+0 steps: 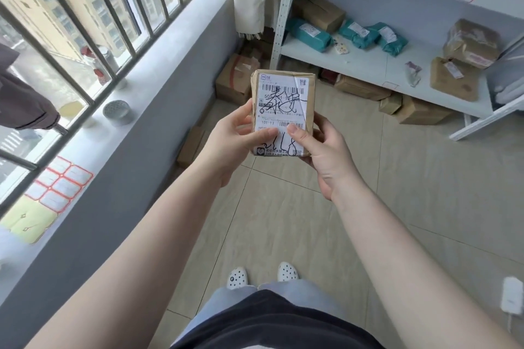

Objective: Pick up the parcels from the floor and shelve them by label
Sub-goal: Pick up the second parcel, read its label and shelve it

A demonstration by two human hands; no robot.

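A small brown parcel [283, 93] with a white shipping label and black handwriting is held up in front of me, label facing me. My left hand [232, 138] grips its left edge with the thumb on the label. My right hand [326, 150] grips its lower right corner, thumb also on the label. The white metal shelf [365, 65] stands ahead to the right, carrying teal bags [309, 35] and brown parcels [453, 79]. More cardboard boxes [235, 79] lie on the tiled floor near the wall and under the shelf.
A barred window and grey sill [158, 70] run along the left, with a round tin [116, 111] and a red-bordered label sheet [59, 184] on it. A flat box [192, 144] leans by the wall. A white charger [511, 297] sits at the right edge.
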